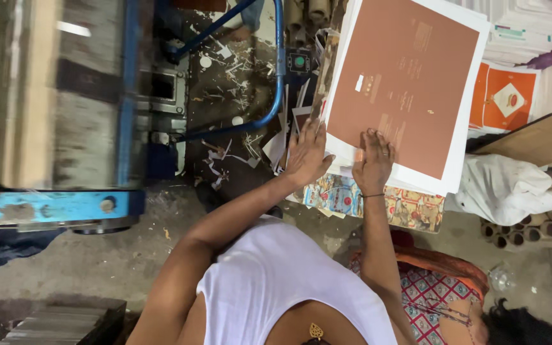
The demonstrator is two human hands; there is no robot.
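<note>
**Two hands flat on a stack of brown printed sheets**

Nearest the camera: a white sleeveless garment (289, 281) on the torso, with a patterned red-and-white cloth (426, 297) beside it at the right.

Both arms extend forward. Which hand is which cannot be told with certainty from this turned view; taking the sides as they appear, the left hand (306, 155) lies spread and unclenched at the near edge of the stack, fingers on the sheet edges, grasping nothing. The right hand (373, 163), a thin dark band at its wrist, rests palm down with fingers extended on the top sheet, also unclenched.

Under the hands: a tall stack of large white-bordered brown paper sheets (404, 76) with faint print. Beneath the stack, colourful illustrated printed sheets (378, 201) stick out.

Right of the stack: a crumpled white cloth bundle (503, 188) and cardboard tubes (531, 231) seen end-on.

Farther out: orange-and-white printed sheets (503, 97) and a brown board (538, 140).

Left: a blue metal machine frame (59, 206), a bent blue pipe (279, 70), and paper scraps (234, 70) strewn on the dark floor (97, 262).
</note>
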